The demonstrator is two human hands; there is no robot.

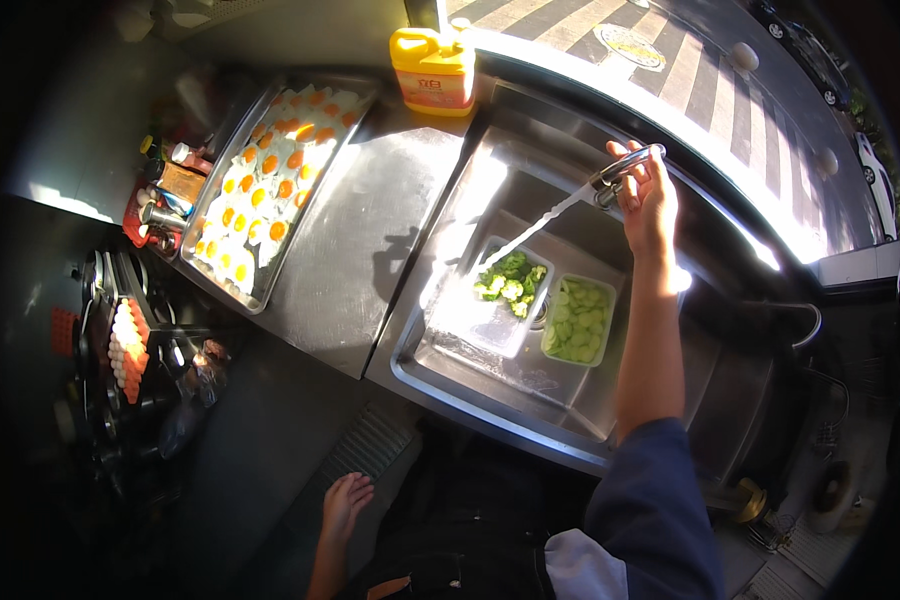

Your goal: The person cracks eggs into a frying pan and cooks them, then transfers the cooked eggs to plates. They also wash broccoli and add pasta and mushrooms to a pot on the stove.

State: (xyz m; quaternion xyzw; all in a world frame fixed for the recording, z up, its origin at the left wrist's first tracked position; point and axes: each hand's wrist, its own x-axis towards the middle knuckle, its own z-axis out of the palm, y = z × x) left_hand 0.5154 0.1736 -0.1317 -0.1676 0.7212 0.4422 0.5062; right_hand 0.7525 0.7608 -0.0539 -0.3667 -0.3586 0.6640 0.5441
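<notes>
At the far side of a steel sink [487, 390], my right hand [651, 206] grips a chrome faucet [616, 171]. White water [544, 220] streams from its spout, slanting left toward a clear plastic container [499, 337] on the sink floor. Broccoli florets [511, 285] lie in that container, which stands in bright sunlight. Beside it, a second plastic container [598, 358] holds pale green sliced vegetable [576, 319], perhaps cucumber. My right forearm passes over the sink's right part and hides some of it. My left hand [345, 504] hangs low by my dark apron, holding nothing, its fingers loosely bent.
Left of the sink, a metal tray [262, 304] of fried eggs [270, 163] rests on the steel counter [330, 247]. A yellow jug [433, 75] stands at the back. Bottles [191, 159] crowd a red basket [133, 223]; egg trays [129, 349] sit lower left. Beyond the ledge is a street.
</notes>
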